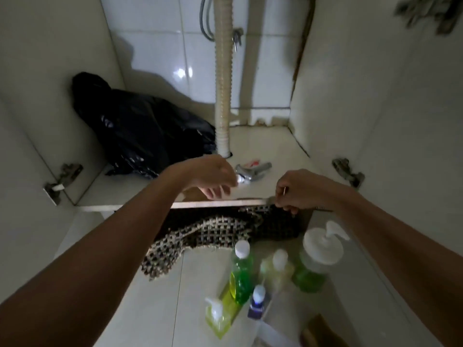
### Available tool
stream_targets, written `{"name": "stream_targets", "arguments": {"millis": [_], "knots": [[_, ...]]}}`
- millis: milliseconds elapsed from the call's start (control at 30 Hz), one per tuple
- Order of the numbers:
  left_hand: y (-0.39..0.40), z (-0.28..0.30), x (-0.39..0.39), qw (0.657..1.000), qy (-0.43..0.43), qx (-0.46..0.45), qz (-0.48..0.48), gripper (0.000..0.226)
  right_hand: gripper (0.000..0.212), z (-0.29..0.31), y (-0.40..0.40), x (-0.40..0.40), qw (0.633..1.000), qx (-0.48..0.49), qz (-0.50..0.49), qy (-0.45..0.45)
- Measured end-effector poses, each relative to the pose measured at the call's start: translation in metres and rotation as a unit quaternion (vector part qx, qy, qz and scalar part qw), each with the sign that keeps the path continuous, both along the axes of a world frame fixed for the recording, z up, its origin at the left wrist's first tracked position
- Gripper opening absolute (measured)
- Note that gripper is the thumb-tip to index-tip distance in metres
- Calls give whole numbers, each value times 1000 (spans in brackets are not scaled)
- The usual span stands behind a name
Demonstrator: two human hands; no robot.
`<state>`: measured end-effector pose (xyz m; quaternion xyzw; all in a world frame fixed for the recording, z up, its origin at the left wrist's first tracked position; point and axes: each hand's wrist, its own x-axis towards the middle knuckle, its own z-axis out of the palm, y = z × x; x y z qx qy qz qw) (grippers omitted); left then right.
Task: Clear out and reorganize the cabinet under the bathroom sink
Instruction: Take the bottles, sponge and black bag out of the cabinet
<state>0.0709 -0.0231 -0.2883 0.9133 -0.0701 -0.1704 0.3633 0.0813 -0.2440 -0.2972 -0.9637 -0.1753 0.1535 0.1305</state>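
I look into the open under-sink cabinet [270, 146]. A chrome faucet part [255, 170] lies on its floor near the front, with a small red and white item [253, 162] behind it. My left hand [213, 176] reaches in; its fingers hang loose and the thumb side meets the faucet's near end. My right hand [298, 189] is at the cabinet's front edge, fingers curled, pinching a thin metal piece [271, 200]. A black plastic bag [140, 131] fills the back left corner beside the ribbed drain hose [223, 96].
A black and white woven mat [213, 229] lies bunched on the floor tiles below the cabinet edge. In front stand a green bottle [241, 274], a pump jar [318, 256] and several smaller bottles. Door hinges [65, 179] sit on both cabinet sides.
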Motion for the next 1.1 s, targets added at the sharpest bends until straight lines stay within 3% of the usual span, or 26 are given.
{"name": "stream_targets", "arguments": {"millis": [100, 200, 333, 533, 633, 833, 933, 1100], "knots": [[33, -23, 33, 983, -135, 12, 120, 13, 3, -20, 0, 32, 997, -31, -16, -69], [38, -69, 57, 969, -174, 88, 154, 32, 16, -48, -1, 65, 994, -77, -25, -76], [24, -109, 93, 969, -171, 129, 119, 61, 40, -55, 12, 106, 992, -94, -29, -81], [-10, -136, 132, 958, -239, 123, 105, 55, 58, -64, 47, 152, 981, -138, 40, -128], [-20, -141, 138, 945, -275, 123, 126, 46, 57, -74, 52, 165, 976, -176, 52, -115], [-20, -144, 146, 951, -248, 148, 109, 39, 39, -88, 38, 173, 967, -207, 51, -140], [-21, -147, 149, 947, -244, 182, 106, 38, 33, -87, 29, 172, 972, -207, 30, -111], [-23, -141, 156, 945, -224, 219, 93, 29, 21, -91, 10, 155, 984, -130, -47, -113]]}}
